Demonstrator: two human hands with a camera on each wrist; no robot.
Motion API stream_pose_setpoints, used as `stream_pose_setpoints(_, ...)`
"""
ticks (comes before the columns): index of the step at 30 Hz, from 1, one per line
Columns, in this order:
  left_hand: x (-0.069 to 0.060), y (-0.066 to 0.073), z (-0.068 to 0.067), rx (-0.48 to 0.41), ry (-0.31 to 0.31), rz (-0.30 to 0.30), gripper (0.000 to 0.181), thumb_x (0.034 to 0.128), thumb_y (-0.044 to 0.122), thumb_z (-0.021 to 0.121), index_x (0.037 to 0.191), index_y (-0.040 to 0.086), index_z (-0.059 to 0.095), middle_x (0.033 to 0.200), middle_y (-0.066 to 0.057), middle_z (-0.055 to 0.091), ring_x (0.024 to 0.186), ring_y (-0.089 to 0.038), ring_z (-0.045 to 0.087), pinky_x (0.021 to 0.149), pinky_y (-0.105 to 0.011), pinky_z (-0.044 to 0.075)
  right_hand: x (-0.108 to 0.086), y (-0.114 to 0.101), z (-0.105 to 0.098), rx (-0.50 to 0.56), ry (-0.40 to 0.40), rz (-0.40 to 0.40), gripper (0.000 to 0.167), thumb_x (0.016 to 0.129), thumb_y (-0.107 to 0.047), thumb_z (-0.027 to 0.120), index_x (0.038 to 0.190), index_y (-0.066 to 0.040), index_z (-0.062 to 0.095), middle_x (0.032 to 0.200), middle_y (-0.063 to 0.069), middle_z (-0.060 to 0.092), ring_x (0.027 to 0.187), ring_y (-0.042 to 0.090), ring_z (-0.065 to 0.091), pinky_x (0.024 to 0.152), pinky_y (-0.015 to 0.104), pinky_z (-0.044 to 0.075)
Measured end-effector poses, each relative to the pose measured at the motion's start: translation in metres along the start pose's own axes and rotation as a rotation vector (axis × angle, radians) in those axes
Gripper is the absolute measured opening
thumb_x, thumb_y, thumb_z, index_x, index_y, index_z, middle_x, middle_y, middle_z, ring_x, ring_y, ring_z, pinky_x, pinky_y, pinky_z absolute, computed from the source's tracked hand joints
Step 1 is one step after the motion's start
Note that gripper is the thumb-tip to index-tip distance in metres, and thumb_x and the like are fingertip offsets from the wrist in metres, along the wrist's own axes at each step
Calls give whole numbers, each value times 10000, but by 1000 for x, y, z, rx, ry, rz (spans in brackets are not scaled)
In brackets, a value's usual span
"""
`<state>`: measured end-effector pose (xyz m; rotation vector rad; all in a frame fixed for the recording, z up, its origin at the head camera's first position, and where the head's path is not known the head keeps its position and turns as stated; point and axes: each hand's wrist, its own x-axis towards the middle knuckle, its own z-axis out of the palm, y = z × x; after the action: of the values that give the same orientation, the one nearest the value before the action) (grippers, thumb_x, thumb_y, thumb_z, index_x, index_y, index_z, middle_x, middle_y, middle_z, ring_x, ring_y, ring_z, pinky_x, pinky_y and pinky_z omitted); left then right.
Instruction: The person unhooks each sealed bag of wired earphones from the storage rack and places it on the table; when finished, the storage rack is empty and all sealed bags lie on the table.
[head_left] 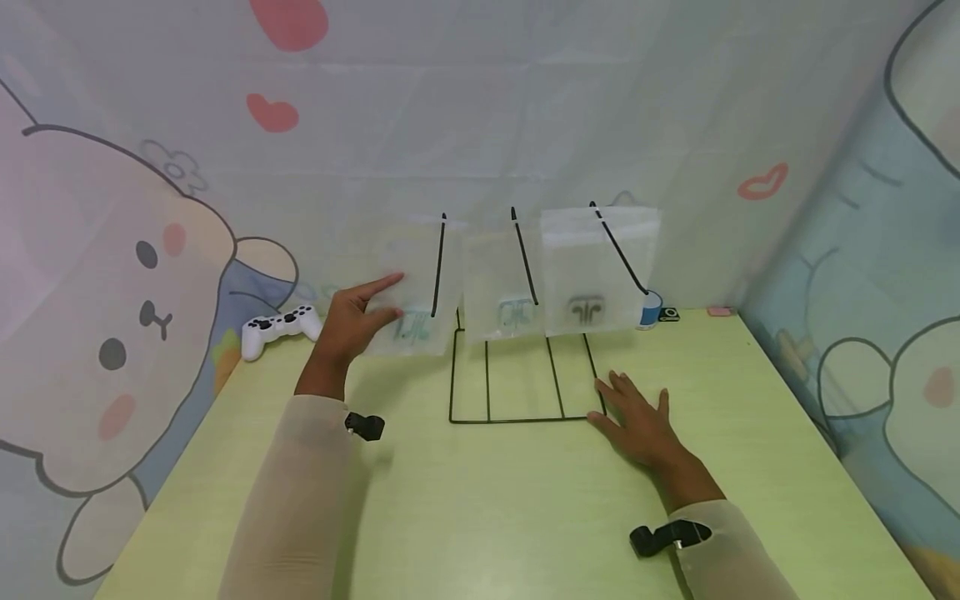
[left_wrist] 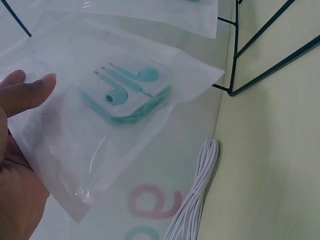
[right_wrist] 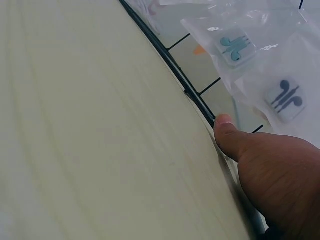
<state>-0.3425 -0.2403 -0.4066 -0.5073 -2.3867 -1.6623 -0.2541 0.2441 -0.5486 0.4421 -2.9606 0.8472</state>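
Three clear bags with boxed earphones hang on the prongs of a black wire rack (head_left: 517, 422). My left hand (head_left: 348, 325) is at the left bag (head_left: 408, 250), index finger and thumb extended and apart against it; in the left wrist view the hand (left_wrist: 22, 115) touches the bag (left_wrist: 125, 145) holding teal earphones. The middle bag (head_left: 498, 275) also holds teal ones, the right bag (head_left: 573, 258) dark ones. My right hand (head_left: 637, 421) rests with spread fingers at the rack's front right corner; its thumb touches the rod in the right wrist view (right_wrist: 275, 175).
A white game controller (head_left: 281, 327) lies at the table's back left. Behind the right bag stand a blue and white container (head_left: 650, 310), a small black item (head_left: 668, 314) and a pink item (head_left: 721, 311). A white cable bundle (left_wrist: 195, 195) lies near the left bag.
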Motion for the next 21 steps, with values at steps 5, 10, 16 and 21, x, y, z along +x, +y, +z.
stream_pose_setpoints(5,-3,4,-3,22,-8,16,563,1000,49,780,1519,235,670,1631,-73,585,1638,-238,405,1345,-539,328,0,0,0,0,1,3,713,1120,-509,565,1707,-140,397,1804,204,273,1688,458,204,1213,885,-111)
stream_pose_setpoints(10,-7,11,-8,88,-27,21,572,1015,67,768,1535,275,651,1632,-53,580,1623,-244,427,1294,-508,405,-1,-2,-1,2,2,1,701,1123,-500,564,1705,-144,402,1803,202,277,1688,457,205,1211,889,-102)
stream_pose_setpoints(16,-13,18,-14,175,-50,27,582,1028,119,770,1539,362,632,1636,-4,576,1428,-222,578,1036,-425,462,-1,-4,0,-4,11,-7,691,1121,-487,571,1699,-142,415,1795,209,293,1680,464,219,1202,901,-80)
stream_pose_setpoints(21,-17,26,-19,214,-56,47,583,1025,86,764,1535,338,641,1620,-34,593,1478,-286,587,1191,-529,460,-2,-3,-1,-1,12,-7,689,1122,-484,572,1700,-144,413,1794,211,293,1680,466,219,1202,902,-79)
